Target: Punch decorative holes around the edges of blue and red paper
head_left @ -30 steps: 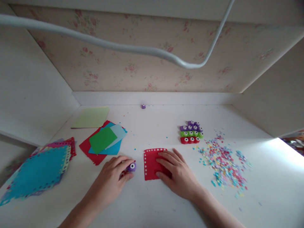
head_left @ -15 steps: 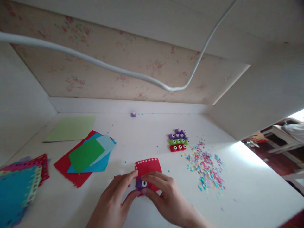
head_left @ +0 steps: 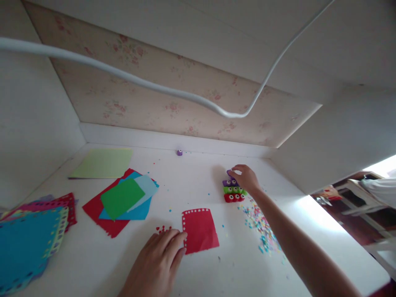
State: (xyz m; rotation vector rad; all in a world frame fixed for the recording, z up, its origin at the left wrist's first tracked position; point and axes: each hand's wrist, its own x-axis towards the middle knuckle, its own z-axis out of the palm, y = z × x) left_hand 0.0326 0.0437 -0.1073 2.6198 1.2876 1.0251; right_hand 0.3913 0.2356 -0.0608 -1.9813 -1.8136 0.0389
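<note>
A red sheet of paper lies flat on the white table, with small punched shapes along its top and left edges. My left hand is closed at the sheet's left edge, thumb and fingertips on the paper. Small red cut-outs lie just beyond its knuckles. My right hand reaches to the back of a block of craft punches, rowed in red, green and purple with round eye-like tops. Its thumb and fingers close around a purple craft punch, partly hidden by the hand.
Green, blue and red paper sheets overlap at the left. Punched colourful sheets pile at the far left, and pale green paper lies behind. Confetti spreads under my right forearm. Another purple punch stands near the back wall. A white cable hangs overhead.
My right hand has left the red paper and moved right and back to the punch block. The purple punch no longer sits on the paper. My left hand stays beside the sheet.
</note>
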